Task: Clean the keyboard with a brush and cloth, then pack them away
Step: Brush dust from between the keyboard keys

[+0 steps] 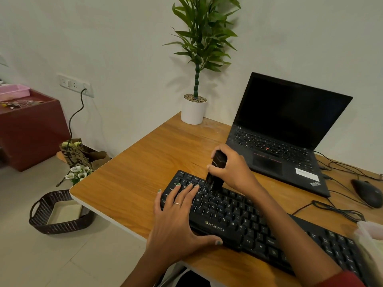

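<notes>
The right hand (230, 168) has its grip clamped on a black brush (216, 172), held nearly upright with its lower end down on the upper key rows of the black keyboard (248, 222); the thumb wraps the near side of the handle and the fingers curl round the far side; the left hand (178, 216) lies flat on the left end of the keyboard, fingers spread and apart, clamped on nothing, fingertips on the top rows just left of the brush and thumb along the near edge; a ring sits on one finger; the keyboard lies slantwise across the wooden worktop (134, 179), its left end further away and its right end running near and right under the right forearm; beyond the right hand an open black laptop (279, 129) stands with a dark screen; right of it a black mouse (365, 192) rests among cables; at the far corner of the worktop stands a white pot with a green plant (194, 108); at the right edge something pale and blurred shows, and I cannot tell what it is; on the floor to the left sits a dark woven basket (60, 214) holding a pale folded item.
</notes>
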Demonstrator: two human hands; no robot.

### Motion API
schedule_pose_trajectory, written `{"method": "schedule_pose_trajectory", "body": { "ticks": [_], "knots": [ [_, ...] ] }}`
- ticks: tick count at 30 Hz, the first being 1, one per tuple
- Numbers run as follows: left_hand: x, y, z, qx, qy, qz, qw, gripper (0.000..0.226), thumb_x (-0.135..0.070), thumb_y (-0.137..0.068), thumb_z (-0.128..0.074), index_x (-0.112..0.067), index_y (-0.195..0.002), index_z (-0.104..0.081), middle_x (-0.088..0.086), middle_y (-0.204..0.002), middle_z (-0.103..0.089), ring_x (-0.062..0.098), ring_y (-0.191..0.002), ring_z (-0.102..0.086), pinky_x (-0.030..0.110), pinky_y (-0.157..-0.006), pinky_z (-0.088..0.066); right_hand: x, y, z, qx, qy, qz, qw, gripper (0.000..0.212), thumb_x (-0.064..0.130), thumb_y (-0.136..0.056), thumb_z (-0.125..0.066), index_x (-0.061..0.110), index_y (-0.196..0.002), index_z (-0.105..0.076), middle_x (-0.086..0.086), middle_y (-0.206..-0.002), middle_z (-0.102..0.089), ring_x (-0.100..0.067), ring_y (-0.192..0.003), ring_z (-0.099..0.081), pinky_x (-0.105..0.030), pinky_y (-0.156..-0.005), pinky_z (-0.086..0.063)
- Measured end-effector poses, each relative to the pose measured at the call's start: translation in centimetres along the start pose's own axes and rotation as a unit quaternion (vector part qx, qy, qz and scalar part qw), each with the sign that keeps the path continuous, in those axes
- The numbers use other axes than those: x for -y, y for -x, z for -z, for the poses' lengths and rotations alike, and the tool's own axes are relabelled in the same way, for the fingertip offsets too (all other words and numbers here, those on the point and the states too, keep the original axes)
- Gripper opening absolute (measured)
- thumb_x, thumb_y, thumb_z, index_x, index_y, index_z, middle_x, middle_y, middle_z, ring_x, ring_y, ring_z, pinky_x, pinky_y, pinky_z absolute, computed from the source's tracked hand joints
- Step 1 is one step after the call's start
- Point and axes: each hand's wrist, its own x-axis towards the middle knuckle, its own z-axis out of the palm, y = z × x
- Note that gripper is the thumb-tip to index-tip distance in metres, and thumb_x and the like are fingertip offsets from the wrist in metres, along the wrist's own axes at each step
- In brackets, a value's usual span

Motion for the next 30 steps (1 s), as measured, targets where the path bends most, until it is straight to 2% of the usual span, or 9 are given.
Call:
{"method": "schedule_pose_trajectory", "body": {
  "ticks": [3, 5, 8, 11, 15, 19, 24, 28, 30],
  "knots": [
    [0.1, 0.0, -0.2, -0.001, 0.001, -0.003, 1.0, 0.123, -0.103, -0.05, -0.035, -0.031, -0.149, -0.028, -0.016, -0.153, -0.028, 0.01, -0.143, -0.015, 0.042, -0.114, 0.011, -0.1, -0.1, 0.1, -0.026, 0.048, -0.006, 0.999, 0.023, 0.021, -0.082, -0.067, 0.02, -0.098, -0.05, -0.004, -0.084, -0.06, -0.019, -0.072, -0.059, -0.035, -0.062, -0.052],
    [0.1, 0.1, -0.2, -0.001, 0.003, -0.001, 1.0, 0.123, -0.103, -0.05, -0.035, -0.03, -0.148, -0.03, -0.015, -0.152, -0.031, 0.01, -0.143, -0.018, 0.044, -0.114, 0.008, 0.0, 0.2, -0.2, -0.007, 0.047, 0.011, 0.999, 0.022, 0.021, -0.082, -0.066, 0.022, -0.095, -0.05, -0.005, -0.083, -0.062, -0.022, -0.071, -0.062, -0.04, -0.062, -0.053],
    [0.1, 0.1, -0.2, -0.002, 0.003, 0.0, 1.0, 0.123, -0.103, -0.05, -0.034, -0.03, -0.149, -0.029, -0.014, -0.152, -0.031, 0.01, -0.143, -0.018, 0.044, -0.114, 0.008, 0.5, 0.5, 0.0, 0.027, 0.016, 0.015, 0.999, 0.02, 0.019, -0.081, -0.068, 0.023, -0.092, -0.051, -0.003, -0.082, -0.062, -0.018, -0.071, -0.06, -0.033, -0.061, -0.051],
    [0.0, 0.1, 0.0, 0.0, -0.001, -0.001, 1.0, 0.124, -0.103, -0.049, -0.034, -0.03, -0.149, -0.026, -0.016, -0.153, -0.027, 0.01, -0.144, -0.014, 0.043, -0.114, 0.012, 0.5, 0.5, 0.4, 0.0, 0.033, -0.007, 0.999, 0.02, 0.02, -0.081, -0.067, 0.02, -0.093, -0.051, -0.002, -0.079, -0.059, -0.018, -0.069, -0.057, -0.033, -0.061, -0.05],
    [-0.1, 0.0, 0.1, 0.001, -0.001, 0.001, 1.0, 0.125, -0.103, -0.049, -0.034, -0.03, -0.15, -0.025, -0.016, -0.154, -0.026, 0.009, -0.145, -0.012, 0.043, -0.114, 0.012, 1.1, 0.9, 0.1, 0.048, 0.01, 0.002, 0.999, 0.021, 0.019, -0.079, -0.069, 0.024, -0.089, -0.052, 0.003, -0.077, -0.056, -0.013, -0.066, -0.054, -0.025, -0.057, -0.046],
    [0.0, 0.1, 0.0, 0.001, -0.002, 0.002, 1.0, 0.124, -0.103, -0.049, -0.035, -0.031, -0.15, -0.025, -0.016, -0.154, -0.026, 0.008, -0.144, -0.013, 0.041, -0.114, 0.012, 0.8, 1.0, -0.1, -0.04, 0.035, -0.033, 0.998, 0.02, 0.021, -0.081, -0.065, 0.02, -0.094, -0.049, -0.004, -0.079, -0.058, -0.022, -0.07, -0.06, -0.041, -0.061, -0.054],
    [-0.1, 0.0, 0.1, 0.008, -0.009, 0.002, 1.0, 0.126, -0.104, -0.049, -0.033, -0.031, -0.151, -0.02, -0.018, -0.155, -0.02, 0.007, -0.145, -0.007, 0.041, -0.114, 0.015, 1.6, 1.6, -0.3, 0.028, -0.012, -0.009, 1.0, 0.02, 0.02, -0.079, -0.069, 0.021, -0.09, -0.052, 0.003, -0.077, -0.054, -0.011, -0.065, -0.052, -0.025, -0.056, -0.045],
    [-0.1, 0.1, 0.2, 0.008, -0.004, 0.007, 1.0, 0.125, -0.103, -0.049, -0.034, -0.031, -0.151, -0.021, -0.017, -0.155, -0.023, 0.007, -0.144, -0.009, 0.04, -0.114, 0.013, 1.4, 1.6, -0.8, -0.061, 0.017, -0.04, 0.997, 0.019, 0.021, -0.083, -0.064, 0.021, -0.094, -0.049, -0.005, -0.08, -0.059, -0.023, -0.07, -0.061, -0.041, -0.062, -0.054],
    [-0.1, 0.1, 0.2, 0.008, -0.005, 0.007, 1.0, 0.126, -0.103, -0.049, -0.034, -0.031, -0.151, -0.02, -0.017, -0.155, -0.021, 0.007, -0.145, -0.007, 0.04, -0.114, 0.014, 1.8, 1.8, -1.2, -0.033, 0.003, -0.013, 0.999, 0.019, 0.021, -0.081, -0.066, 0.02, -0.092, -0.05, -0.002, -0.079, -0.058, -0.021, -0.069, -0.059, -0.039, -0.062, -0.052]
  ]
}}
